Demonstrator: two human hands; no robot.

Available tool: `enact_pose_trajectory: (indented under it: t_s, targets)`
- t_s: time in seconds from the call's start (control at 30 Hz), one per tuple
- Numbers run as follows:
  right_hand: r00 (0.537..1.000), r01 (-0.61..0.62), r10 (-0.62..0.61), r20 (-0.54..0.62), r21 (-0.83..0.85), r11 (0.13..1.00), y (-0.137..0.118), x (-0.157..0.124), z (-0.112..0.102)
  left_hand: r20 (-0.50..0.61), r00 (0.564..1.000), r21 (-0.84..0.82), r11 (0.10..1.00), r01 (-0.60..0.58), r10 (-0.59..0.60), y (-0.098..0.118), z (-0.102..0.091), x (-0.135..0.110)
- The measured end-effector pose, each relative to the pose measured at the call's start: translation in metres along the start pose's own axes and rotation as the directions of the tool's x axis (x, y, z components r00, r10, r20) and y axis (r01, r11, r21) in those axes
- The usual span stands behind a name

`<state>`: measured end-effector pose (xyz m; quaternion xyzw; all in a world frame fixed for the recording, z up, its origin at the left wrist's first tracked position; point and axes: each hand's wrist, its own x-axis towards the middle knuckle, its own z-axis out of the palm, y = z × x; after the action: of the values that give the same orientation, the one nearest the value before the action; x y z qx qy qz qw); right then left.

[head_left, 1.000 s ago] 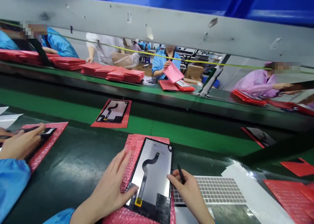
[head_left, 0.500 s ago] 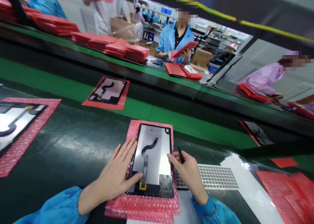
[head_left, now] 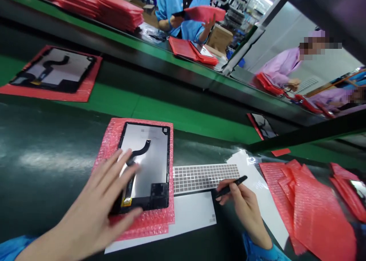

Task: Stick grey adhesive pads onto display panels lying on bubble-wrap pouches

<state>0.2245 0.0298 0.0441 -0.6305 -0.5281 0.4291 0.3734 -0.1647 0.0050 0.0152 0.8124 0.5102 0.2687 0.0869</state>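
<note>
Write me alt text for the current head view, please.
A person's open left hand is over a display panel lying on pink bubble wrap. The right hand holds a black pen-like tool near a gridded sheet; red pouches lie farther right.

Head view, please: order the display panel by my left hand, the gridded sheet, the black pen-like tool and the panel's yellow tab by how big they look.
Largest to smallest:
1. Display panel, even partly covered
2. Gridded sheet
3. Black pen-like tool, partly hidden in the grip
4. Yellow tab
</note>
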Motion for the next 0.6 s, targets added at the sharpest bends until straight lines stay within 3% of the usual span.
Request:
enact_pose_trajectory:
  t_s: [0.07,0.13,0.2,0.27,0.37,0.43,0.6]
  targets:
    - [0.999,-0.036,0.035,0.032,0.017,0.999,0.011,-0.013,-0.007,0.043,0.980,0.026,0.980,-0.195,0.194,0.031,0.001,0.004]
    - [0.995,-0.078,0.075,0.063,0.037,0.996,0.021,-0.025,-0.014,0.082,0.909,0.067,0.908,-0.414,0.409,0.062,0.013,0.007]
    - [0.990,-0.112,0.106,0.096,0.057,0.992,0.032,-0.036,-0.020,0.095,0.823,0.101,0.817,-0.567,0.560,0.089,0.037,0.007]
    - [0.989,-0.118,0.112,0.099,0.062,0.991,0.042,-0.046,-0.024,0.073,0.783,0.115,0.774,-0.622,0.618,0.111,0.066,0.006]
    - [0.996,-0.068,0.065,0.059,0.051,0.996,0.053,-0.055,-0.027,0.052,0.809,0.116,0.801,-0.587,0.585,0.136,0.103,0.006]
    - [0.998,-0.026,0.023,0.054,0.053,0.998,0.057,-0.059,-0.027,0.085,0.838,0.109,0.831,-0.545,0.539,0.146,0.118,0.006]
    - [0.996,0.024,-0.032,0.085,0.094,0.995,0.059,-0.060,-0.026,0.189,0.844,0.085,0.848,-0.523,0.502,0.152,0.124,0.008]
